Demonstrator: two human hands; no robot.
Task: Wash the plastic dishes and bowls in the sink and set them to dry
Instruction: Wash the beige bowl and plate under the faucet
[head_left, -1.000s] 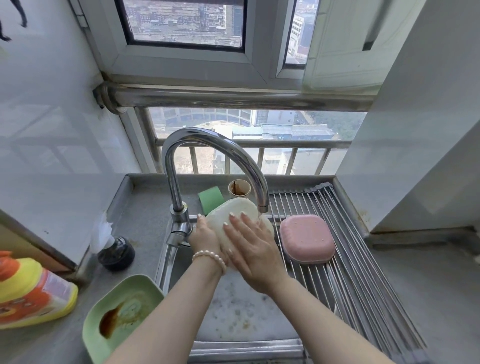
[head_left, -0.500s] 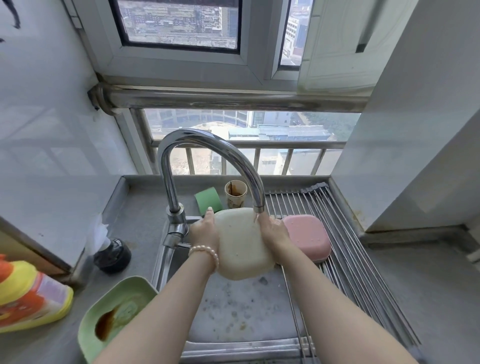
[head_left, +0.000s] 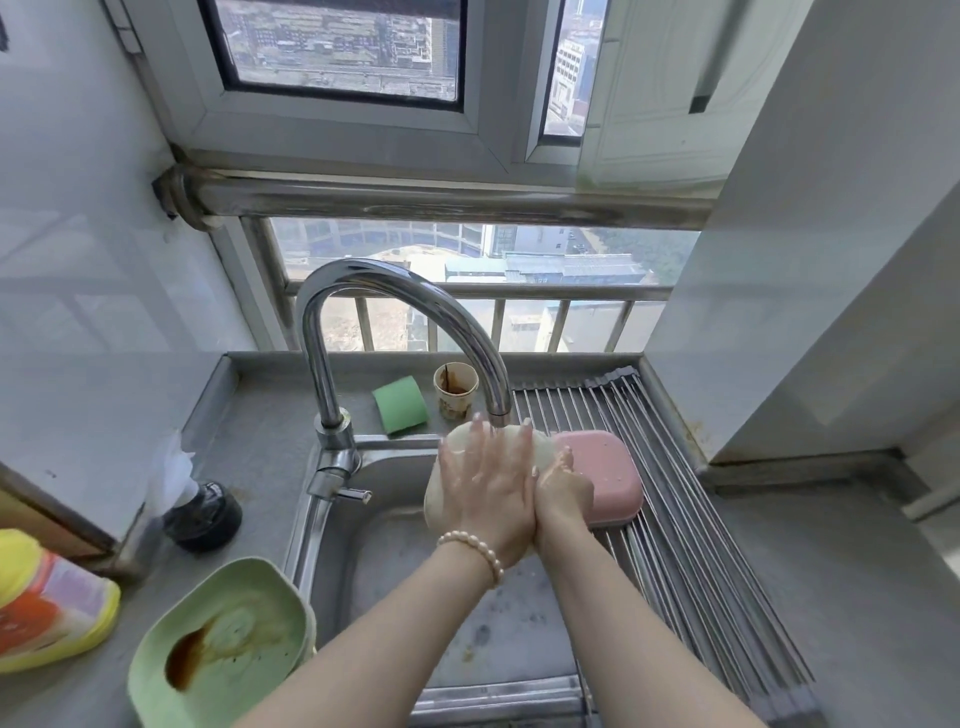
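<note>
While the cream dish (head_left: 540, 448) sits under the faucet (head_left: 415, 312) above the sink (head_left: 395, 483), the left hand (head_left: 488, 493) presses flat on it with fingers spread wide. The right hand (head_left: 563, 486) grips its right edge, just beside the pink dish (head_left: 602, 475) on the drying rack (head_left: 691, 519).

A home kitchen, high in an apartment block; steel sink (head_left: 374, 499) under a gooseneck tap (head_left: 395, 322); roll-up drying rack (head_left: 675, 519); detergent bottle (head_left: 47, 608) on the counter; window (head_left: 343, 47) over city rooftops.
</note>
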